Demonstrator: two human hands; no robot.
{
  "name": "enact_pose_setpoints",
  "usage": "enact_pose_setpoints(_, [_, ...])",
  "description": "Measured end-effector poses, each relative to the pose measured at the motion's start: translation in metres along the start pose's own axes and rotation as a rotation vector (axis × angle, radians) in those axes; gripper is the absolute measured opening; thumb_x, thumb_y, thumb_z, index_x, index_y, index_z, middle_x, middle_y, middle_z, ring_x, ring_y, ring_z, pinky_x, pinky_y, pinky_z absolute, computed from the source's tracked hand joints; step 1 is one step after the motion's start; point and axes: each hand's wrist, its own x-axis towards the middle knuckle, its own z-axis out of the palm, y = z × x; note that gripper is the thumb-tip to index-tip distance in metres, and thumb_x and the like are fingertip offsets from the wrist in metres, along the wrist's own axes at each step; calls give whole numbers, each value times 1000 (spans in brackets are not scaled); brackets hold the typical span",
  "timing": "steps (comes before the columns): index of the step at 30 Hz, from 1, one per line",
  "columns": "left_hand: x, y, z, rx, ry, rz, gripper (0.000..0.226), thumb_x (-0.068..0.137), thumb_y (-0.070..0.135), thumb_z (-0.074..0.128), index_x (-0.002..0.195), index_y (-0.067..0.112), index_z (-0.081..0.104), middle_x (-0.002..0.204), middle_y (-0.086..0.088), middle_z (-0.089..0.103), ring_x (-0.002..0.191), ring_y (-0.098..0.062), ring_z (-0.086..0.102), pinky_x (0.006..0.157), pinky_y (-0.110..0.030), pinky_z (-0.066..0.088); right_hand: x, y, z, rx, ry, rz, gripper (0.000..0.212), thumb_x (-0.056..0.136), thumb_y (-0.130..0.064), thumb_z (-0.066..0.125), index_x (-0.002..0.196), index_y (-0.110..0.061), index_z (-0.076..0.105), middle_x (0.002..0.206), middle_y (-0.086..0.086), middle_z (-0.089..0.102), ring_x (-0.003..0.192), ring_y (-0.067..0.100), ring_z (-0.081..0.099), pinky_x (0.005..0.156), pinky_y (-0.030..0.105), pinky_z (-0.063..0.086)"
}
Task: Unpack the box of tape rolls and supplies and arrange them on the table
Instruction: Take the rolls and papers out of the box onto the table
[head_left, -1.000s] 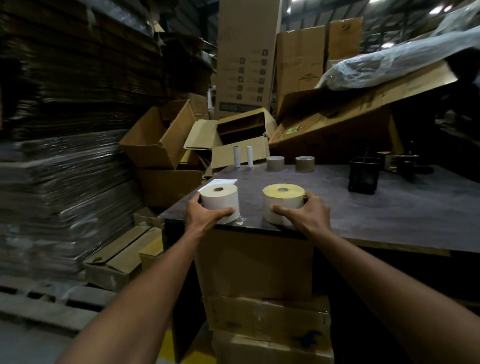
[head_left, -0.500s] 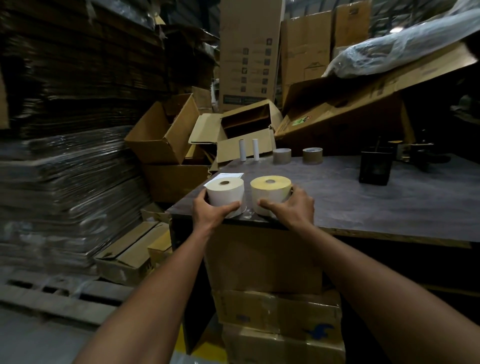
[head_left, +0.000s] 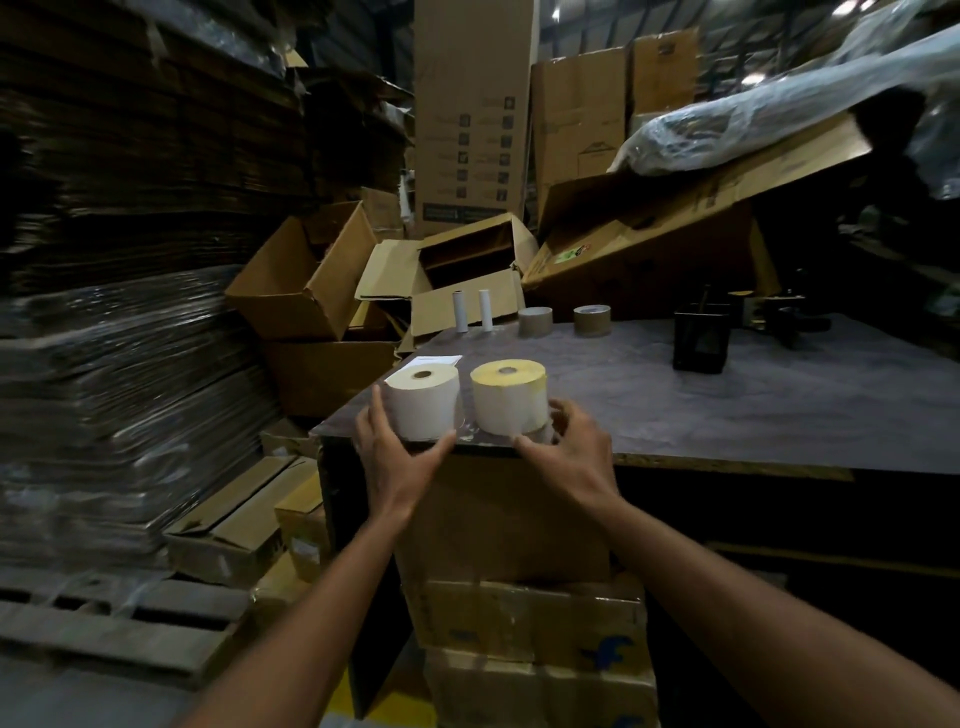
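Note:
Two label rolls stand side by side at the table's near left corner: a white roll (head_left: 425, 402) and a yellow-topped roll (head_left: 509, 397). My left hand (head_left: 400, 462) is spread at the white roll's base, with straight fingers along its left side and the thumb at its front. My right hand (head_left: 569, 457) curls round the yellow-topped roll's lower right side, thumb at the front. At the back of the table (head_left: 727, 405) stand two thin white tubes (head_left: 472, 310) and two brown tape rolls (head_left: 563, 320). A white paper sheet (head_left: 436, 359) lies behind the white roll.
A black mesh holder (head_left: 700, 343) and dark tools (head_left: 779, 317) stand at the table's right back. Open cardboard boxes (head_left: 311, 275) pile up behind and to the left. Stacked boxes (head_left: 519, 597) sit under the table edge. Wrapped flat cardboard stacks (head_left: 119, 374) fill the left on a pallet.
Both rolls were pushed closer together at the table corner. My hands have slid down and back, so more of each roll shows; the left fingers have straightened.

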Motion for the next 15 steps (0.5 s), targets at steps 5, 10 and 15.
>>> enact_pose_setpoints(5, [-94,-5,6,-178,-75,75,47,85,29,72,128,33,54,114,9,60,103,-6,59,85,-33,57,-61,18,-17,73,24,-52,43,84,-21,74,124,-20,60,115,-5,65,102,4,63,77,9,53])
enact_pose_setpoints(10, [-168,-17,23,-171,-321,24,32,86,31,71,117,34,66,106,18,68,96,4,64,84,-31,58,-120,65,-31,-82,4,33,41,85,-27,71,124,-24,62,115,-7,66,101,4,62,88,23,55])
enact_pose_setpoints(15, [-221,-28,33,-57,-423,-24,32,85,35,71,116,28,70,107,16,71,94,4,64,85,-29,58,-177,107,-51,-150,-66,115,41,86,-25,68,126,-24,60,117,-4,66,106,8,61,93,27,53])
